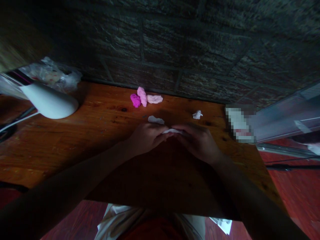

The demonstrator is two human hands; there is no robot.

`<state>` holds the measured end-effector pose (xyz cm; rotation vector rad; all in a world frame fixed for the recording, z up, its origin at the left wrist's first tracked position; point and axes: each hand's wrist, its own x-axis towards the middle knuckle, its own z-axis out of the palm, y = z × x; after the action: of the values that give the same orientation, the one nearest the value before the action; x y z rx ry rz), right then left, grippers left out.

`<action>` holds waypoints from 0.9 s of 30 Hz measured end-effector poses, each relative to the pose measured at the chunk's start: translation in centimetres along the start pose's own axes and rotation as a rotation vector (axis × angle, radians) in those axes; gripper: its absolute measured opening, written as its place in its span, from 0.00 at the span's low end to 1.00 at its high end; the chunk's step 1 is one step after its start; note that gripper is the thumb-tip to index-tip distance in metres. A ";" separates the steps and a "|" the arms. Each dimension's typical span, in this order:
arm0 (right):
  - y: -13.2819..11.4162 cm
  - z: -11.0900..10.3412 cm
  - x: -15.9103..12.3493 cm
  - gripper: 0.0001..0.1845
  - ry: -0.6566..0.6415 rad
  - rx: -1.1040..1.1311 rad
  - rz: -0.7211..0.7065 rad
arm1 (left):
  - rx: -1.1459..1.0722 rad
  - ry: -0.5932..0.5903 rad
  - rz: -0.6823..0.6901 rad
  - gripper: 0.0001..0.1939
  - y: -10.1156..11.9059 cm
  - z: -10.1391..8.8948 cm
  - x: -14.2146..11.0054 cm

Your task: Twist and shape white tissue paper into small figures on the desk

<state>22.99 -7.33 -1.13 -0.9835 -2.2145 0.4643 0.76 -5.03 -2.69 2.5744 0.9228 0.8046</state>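
Observation:
My left hand and my right hand meet over the wooden table. Both are closed on one piece of white modelling clay, pinched between the fingers. A flat white clay piece lies just beyond my left hand. Farther back sit a magenta lump of clay, a pink clay strip and a paler pink clay piece, close together. A small whitish lump rests beyond my right hand.
On the left stands a white rounded device with a cable, near a crumpled plastic bag. A blurred-out flat object lies at the right edge by a translucent panel. A dark brick-patterned wall closes the back.

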 end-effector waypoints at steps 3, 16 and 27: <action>0.0 0.1 -0.1 0.13 0.006 0.008 -0.013 | 0.003 -0.003 -0.004 0.22 0.0 0.1 0.0; 0.3 -0.2 -0.1 0.10 0.002 -0.063 -0.028 | -0.022 0.083 -0.001 0.16 0.1 -0.1 0.1; -0.1 -0.1 0.1 0.11 -0.026 0.042 -0.015 | -0.076 0.077 0.014 0.16 0.4 -0.4 0.2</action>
<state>22.98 -7.33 -1.02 -0.9437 -2.2240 0.5174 0.86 -5.16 -2.05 2.5028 0.8798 0.9302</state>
